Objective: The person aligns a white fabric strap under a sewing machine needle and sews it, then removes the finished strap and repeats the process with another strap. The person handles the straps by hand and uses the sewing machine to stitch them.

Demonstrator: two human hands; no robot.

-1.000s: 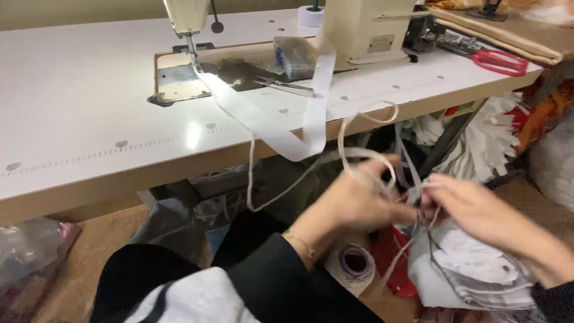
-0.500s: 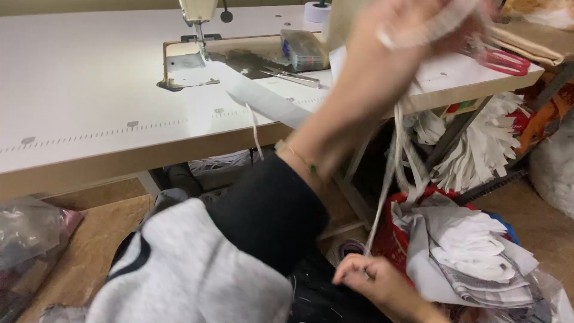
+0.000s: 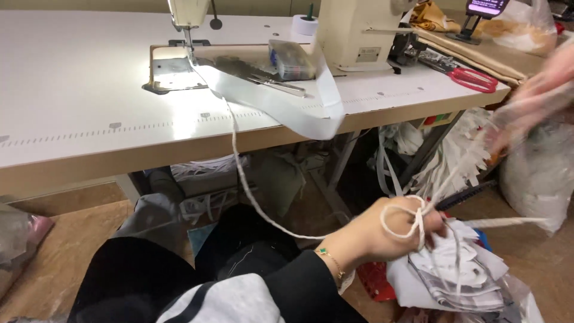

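- Below the tabletop's (image 3: 72,140) front edge, white cord (image 3: 251,203) trails from the sewing machine (image 3: 359,30); a hard pull could drag the white strip (image 3: 281,107) off.
- Left hand (image 3: 376,236) fingers clench the cord's loop (image 3: 402,222); it may knot.
- Right hand (image 3: 538,90) is blurred; I cannot tell its grip.

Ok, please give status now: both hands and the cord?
Left hand shut on white cord, loop at the fingers. Right hand raised, blurred, grip unclear. Cord runs up to the sewing machine table. Fabric pile under left hand.
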